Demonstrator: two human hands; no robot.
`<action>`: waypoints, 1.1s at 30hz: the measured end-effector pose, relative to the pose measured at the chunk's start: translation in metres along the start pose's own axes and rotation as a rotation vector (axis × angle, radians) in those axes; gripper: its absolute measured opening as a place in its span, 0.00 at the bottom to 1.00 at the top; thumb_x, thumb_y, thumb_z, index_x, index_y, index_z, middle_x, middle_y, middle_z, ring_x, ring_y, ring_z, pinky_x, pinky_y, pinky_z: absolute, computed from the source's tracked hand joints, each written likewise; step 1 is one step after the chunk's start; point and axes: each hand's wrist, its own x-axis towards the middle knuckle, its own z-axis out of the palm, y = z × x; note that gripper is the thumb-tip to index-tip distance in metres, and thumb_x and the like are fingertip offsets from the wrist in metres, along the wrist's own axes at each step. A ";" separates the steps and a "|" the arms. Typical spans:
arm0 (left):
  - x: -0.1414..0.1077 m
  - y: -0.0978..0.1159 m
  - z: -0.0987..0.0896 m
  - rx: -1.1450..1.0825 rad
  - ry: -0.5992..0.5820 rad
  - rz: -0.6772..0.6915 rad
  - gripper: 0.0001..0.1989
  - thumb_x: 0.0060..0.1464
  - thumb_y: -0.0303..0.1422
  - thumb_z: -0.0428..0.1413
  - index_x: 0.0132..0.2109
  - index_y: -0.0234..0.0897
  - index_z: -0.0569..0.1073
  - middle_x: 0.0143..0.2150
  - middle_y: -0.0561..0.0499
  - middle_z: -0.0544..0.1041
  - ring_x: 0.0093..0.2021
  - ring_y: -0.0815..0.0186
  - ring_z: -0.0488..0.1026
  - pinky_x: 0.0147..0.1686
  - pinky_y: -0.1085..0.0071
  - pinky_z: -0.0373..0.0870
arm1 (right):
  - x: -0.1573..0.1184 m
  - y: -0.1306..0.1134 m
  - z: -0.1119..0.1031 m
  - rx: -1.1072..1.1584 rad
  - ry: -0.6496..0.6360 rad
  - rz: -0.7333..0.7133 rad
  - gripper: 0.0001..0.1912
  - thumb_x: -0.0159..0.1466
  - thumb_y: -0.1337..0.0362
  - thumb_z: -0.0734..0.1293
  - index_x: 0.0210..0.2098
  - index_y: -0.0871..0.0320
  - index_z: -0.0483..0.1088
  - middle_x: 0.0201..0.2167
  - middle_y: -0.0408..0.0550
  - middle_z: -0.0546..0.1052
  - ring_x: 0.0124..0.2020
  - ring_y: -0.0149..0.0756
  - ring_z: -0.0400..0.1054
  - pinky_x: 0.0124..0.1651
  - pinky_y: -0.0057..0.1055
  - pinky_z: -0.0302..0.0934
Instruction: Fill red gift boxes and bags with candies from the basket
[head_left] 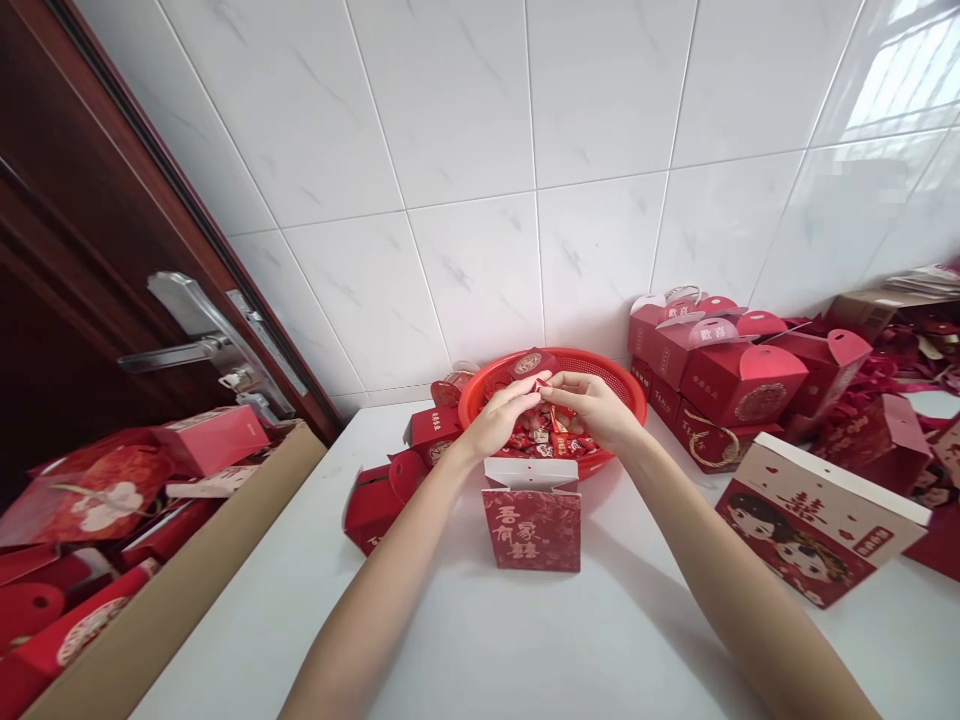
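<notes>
Both hands are held over a red plastic basket [637, 400] with red wrapped candies [540, 437] in it. My left hand [502, 415] and my right hand [589, 405] meet at the fingertips, pinched on a small red wrapped piece [540, 386] between them. Just in front of the basket a red paper box [532, 530] with white writing stands upright, its top open toward the basket.
Red gift boxes [750, 385] are stacked at the right, near a larger box with cartoon faces [817, 520]. More red boxes [375, 500] stand left of the basket. A carton [187, 560] of red boxes lies left, below a door handle [180, 355]. Behind is a tiled wall.
</notes>
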 end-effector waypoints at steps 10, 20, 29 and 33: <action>-0.080 0.007 -0.015 0.392 0.002 0.118 0.16 0.61 0.42 0.56 0.31 0.39 0.81 0.52 0.47 0.78 0.52 0.57 0.74 0.53 0.64 0.69 | -0.031 -0.042 -0.007 -0.220 0.004 -0.166 0.19 0.57 0.49 0.74 0.29 0.60 0.71 0.22 0.40 0.70 0.18 0.21 0.52 0.19 0.24 0.42; -0.121 0.022 -0.003 0.416 -0.194 -0.063 0.31 0.46 0.42 0.69 0.59 0.52 0.74 0.64 0.49 0.67 0.63 0.52 0.66 0.58 0.58 0.70 | -0.074 -0.078 0.008 -0.523 -0.161 -0.269 0.13 0.63 0.54 0.71 0.30 0.58 0.75 0.25 0.44 0.73 0.26 0.31 0.63 0.28 0.28 0.58; -0.126 0.032 0.005 0.449 -0.254 -0.026 0.30 0.47 0.35 0.68 0.58 0.51 0.75 0.60 0.49 0.69 0.60 0.51 0.69 0.58 0.56 0.71 | -0.086 -0.074 0.023 -0.727 -0.385 -0.205 0.09 0.64 0.57 0.69 0.33 0.53 0.79 0.27 0.44 0.78 0.27 0.35 0.69 0.29 0.29 0.63; -0.124 0.029 0.002 0.409 -0.230 -0.018 0.33 0.45 0.34 0.69 0.60 0.54 0.73 0.61 0.49 0.67 0.60 0.50 0.68 0.58 0.54 0.71 | -0.085 -0.067 0.029 -0.855 -0.405 -0.250 0.06 0.64 0.61 0.68 0.36 0.52 0.79 0.27 0.43 0.78 0.26 0.33 0.68 0.28 0.28 0.61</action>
